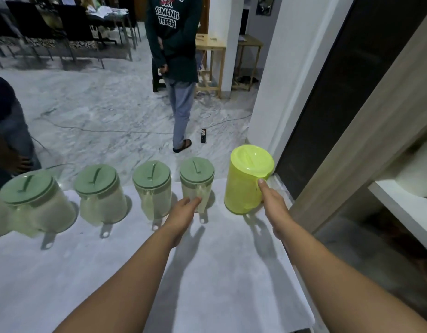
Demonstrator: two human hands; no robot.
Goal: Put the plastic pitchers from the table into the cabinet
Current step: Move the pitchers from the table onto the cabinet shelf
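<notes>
Yellow pitcher hides right hand fingers.

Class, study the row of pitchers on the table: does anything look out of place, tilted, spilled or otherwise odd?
Only one thing stands out: the yellow-green pitcher at the right end leans left, gripped by the right hand, and differs in colour from the four green-lidded pitchers. No spill or damage shows.
</notes>
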